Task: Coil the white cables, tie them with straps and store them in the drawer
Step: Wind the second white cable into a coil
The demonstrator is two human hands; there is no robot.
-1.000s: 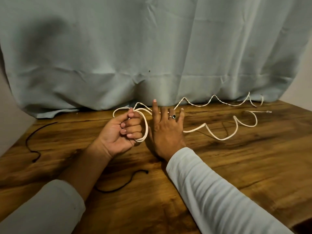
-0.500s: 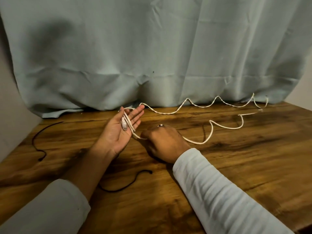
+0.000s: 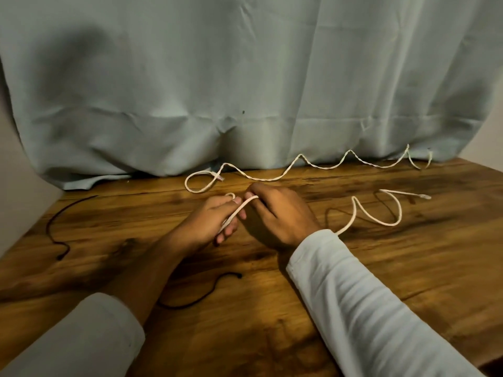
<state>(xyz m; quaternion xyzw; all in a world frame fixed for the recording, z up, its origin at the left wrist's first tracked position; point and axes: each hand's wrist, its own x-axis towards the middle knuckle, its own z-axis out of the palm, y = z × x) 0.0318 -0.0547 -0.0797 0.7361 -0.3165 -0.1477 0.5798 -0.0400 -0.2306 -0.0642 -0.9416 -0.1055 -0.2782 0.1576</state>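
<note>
Hands meet mid-worktop (image 3: 408, 268): left hand (image 3: 209, 224) and right hand (image 3: 280, 216) each hold pinching grip on white cable (image 3: 272, 178). Cable snakes along curtain (image 3: 245, 77) at rear edge. Black cord (image 3: 58, 235) near left edge; right-front worktop open.

Black cord (image 3: 58, 235) on wooden table (image 3: 408, 268), grey-green curtain (image 3: 245, 77) behind.

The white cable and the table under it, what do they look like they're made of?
White cable: it looks braided, probably a woven fabric sleeve, matt; a faint twisted pattern shows along it. Table: wood or a wood-look top, brown with dark grain streaks and a slight sheen; which of the two cannot be told.
</note>
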